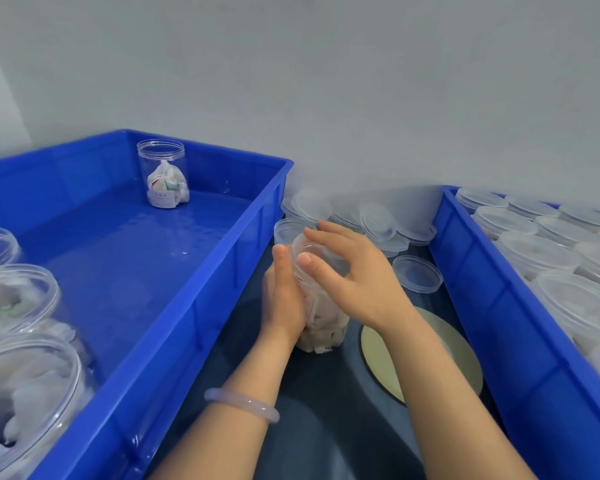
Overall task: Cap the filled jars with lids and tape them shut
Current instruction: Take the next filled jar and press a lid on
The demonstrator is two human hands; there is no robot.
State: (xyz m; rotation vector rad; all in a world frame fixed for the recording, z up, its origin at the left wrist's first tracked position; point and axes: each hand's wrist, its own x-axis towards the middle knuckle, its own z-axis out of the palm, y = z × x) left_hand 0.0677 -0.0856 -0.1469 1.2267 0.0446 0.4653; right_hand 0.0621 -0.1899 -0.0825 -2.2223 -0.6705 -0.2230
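Writing: the jar (323,320) in the grip carries a white label on its side. The label is mostly covered and cannot be read. A second jar (163,174), well beyond and left of the grip, also has a white label, but its print is too small to read.

Surface: a dark table (309,427) stands against a pale grey wall (326,81). A pale yellow disc (458,362) lies flat just right of the grip.

Jar: it stands on the table between the two blue crates, filled with white packets. Its long axis is near vertical, mouth up.

Grip: the left hand (284,296) wraps the jar's left side. The right hand (357,278) curls over the clear lid (314,249) on the mouth, thumb and fingers round its edge.

Surroundings: loose lids (378,223) lie heaped just beyond the grip. The left crate (205,289) holds open filled jars (18,299). The right crate (499,323) holds capped jars (534,251).
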